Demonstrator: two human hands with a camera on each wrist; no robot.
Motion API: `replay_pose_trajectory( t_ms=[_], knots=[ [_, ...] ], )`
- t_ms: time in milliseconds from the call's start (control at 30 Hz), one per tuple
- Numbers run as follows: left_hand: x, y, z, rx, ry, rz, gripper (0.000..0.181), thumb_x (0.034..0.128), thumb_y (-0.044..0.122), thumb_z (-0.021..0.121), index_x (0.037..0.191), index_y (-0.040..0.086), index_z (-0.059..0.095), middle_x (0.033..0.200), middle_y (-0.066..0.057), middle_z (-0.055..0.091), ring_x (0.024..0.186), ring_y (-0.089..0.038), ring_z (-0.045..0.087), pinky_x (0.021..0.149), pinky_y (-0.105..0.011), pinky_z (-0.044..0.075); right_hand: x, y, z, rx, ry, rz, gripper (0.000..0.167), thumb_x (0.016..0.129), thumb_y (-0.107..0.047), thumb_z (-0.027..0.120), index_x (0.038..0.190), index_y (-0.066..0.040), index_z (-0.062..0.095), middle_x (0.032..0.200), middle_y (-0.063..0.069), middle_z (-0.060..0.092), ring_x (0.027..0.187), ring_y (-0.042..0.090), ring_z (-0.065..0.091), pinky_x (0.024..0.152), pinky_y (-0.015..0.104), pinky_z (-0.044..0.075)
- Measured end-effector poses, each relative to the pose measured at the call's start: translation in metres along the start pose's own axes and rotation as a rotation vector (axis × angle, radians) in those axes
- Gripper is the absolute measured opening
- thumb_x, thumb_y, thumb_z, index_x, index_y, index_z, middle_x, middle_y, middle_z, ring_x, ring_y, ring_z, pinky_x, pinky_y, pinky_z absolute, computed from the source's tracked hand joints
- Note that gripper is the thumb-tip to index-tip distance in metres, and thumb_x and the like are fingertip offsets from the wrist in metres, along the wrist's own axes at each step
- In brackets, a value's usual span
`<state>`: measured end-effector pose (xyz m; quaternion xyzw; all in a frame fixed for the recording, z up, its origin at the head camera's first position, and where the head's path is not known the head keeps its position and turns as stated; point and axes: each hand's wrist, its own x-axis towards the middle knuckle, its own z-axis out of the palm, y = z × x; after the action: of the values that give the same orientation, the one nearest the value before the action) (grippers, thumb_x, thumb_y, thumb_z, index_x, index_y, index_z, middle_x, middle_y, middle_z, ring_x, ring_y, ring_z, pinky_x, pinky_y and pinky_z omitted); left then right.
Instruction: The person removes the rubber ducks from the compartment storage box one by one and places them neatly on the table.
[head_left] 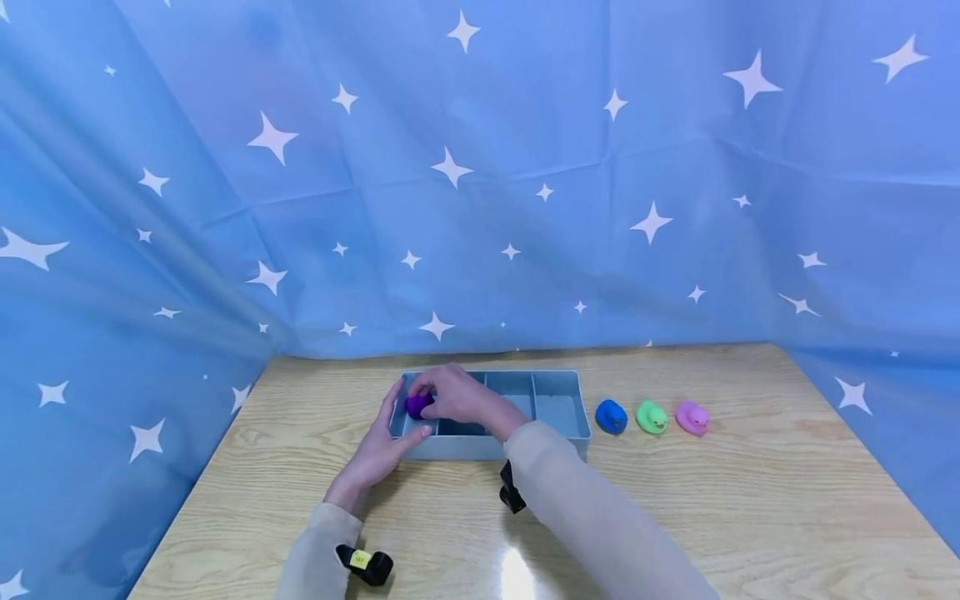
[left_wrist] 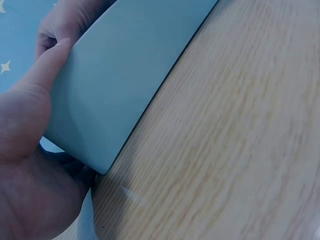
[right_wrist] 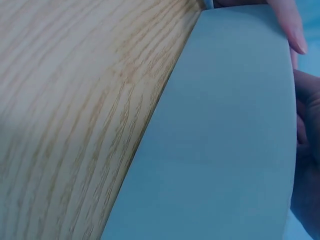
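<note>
A long grey-blue divided box (head_left: 457, 449) lies on the table. At its left end my left hand (head_left: 378, 450) grips it, thumb over the front rim and fingers along the left side. In the left wrist view this hand (left_wrist: 30, 145) wraps the box corner. My right hand (head_left: 461, 398) reaches into the leftmost compartment and pinches a purple toy duck (head_left: 417, 406), partly covered by the fingers. In the right wrist view, the box's front wall (right_wrist: 220, 130) fills the middle, with the right hand (right_wrist: 307, 140) behind its rim; the duck is hidden there.
To the right of the box, a blue duck (head_left: 611, 417), a green duck (head_left: 652, 417) and a pink duck (head_left: 692, 417) stand in a row on the wooden table (head_left: 750, 500). A blue star-patterned curtain (head_left: 525, 225) hangs behind the table and at both sides.
</note>
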<state>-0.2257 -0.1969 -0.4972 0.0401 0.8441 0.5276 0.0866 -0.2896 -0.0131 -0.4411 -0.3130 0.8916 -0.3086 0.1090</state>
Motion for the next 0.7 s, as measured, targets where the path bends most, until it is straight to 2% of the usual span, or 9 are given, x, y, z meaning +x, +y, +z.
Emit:
replay_pose_trajectory(
  t_ms=[300, 700],
  knots=[
    [0.001, -0.002, 0.001, -0.01, 0.019, 0.017, 0.096, 0.0961, 0.036, 0.073, 0.166, 0.027, 0.008, 0.168, -0.024, 0.016, 0.149, -0.05, 0.022, 0.116, -0.071, 0.016, 0.008, 0.002, -0.001, -0.103, 0.014, -0.024, 0.033, 0.091, -0.007, 0.078, 0.123, -0.012, 0.074, 0.121, 0.003, 0.071, 0.109, 0.018, 0.064, 0.094, 0.03, 0.053],
    [-0.002, 0.002, 0.001, -0.047, 0.007, 0.037, 0.096, 0.0958, 0.032, 0.074, 0.166, 0.023, 0.01, 0.169, -0.022, 0.014, 0.151, -0.048, 0.018, 0.118, -0.07, 0.014, 0.013, -0.005, 0.001, -0.236, 0.011, -0.031, 0.038, 0.088, 0.003, 0.074, 0.122, -0.013, 0.075, 0.119, 0.001, 0.073, 0.107, 0.018, 0.064, 0.091, 0.029, 0.05]
  ],
)
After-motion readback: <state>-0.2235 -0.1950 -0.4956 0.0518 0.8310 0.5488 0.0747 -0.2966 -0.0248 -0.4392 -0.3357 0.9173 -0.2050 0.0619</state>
